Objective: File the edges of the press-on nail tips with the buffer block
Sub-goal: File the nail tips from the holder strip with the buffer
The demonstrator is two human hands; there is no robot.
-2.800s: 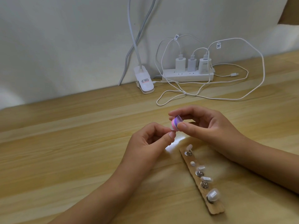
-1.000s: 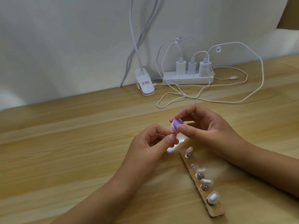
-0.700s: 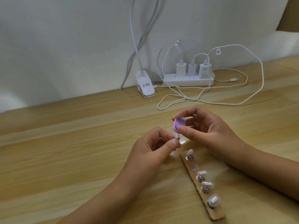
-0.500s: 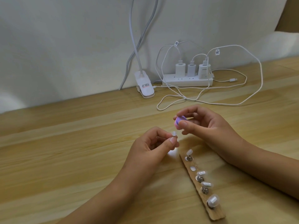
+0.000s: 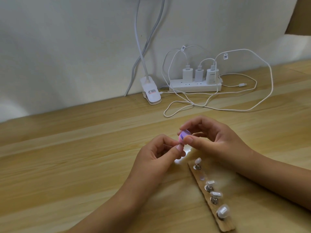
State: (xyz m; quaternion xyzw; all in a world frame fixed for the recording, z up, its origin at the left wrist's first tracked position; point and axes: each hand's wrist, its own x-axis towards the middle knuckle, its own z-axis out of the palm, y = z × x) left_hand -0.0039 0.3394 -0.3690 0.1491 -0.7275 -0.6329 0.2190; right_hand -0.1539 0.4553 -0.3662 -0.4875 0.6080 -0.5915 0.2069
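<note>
While aloft, buffer block (image 5: 234, 134) between fingertips (image 5: 188, 140)

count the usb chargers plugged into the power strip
3, side by side in the white power strip by the wall: left charger, middle charger, right charger. None seems hidden.

Purple-and-pink buffer block (image 5: 234, 135), white chargers (image 5: 198, 75)

I see a light wood table (image 5: 67, 165) with long grain lines. Behind it is a white wall (image 5: 67, 47), a bit wrinkled. A white lamp clip (image 5: 151, 94) sits at the table's back edge, its bendy neck going up. Beside it lies a white power strip (image 5: 193, 86) with three plugs (image 5: 187, 74), and thin white cords (image 5: 270, 78) loop over the wood. A brown patch (image 5: 301, 15) shows top right.
</note>
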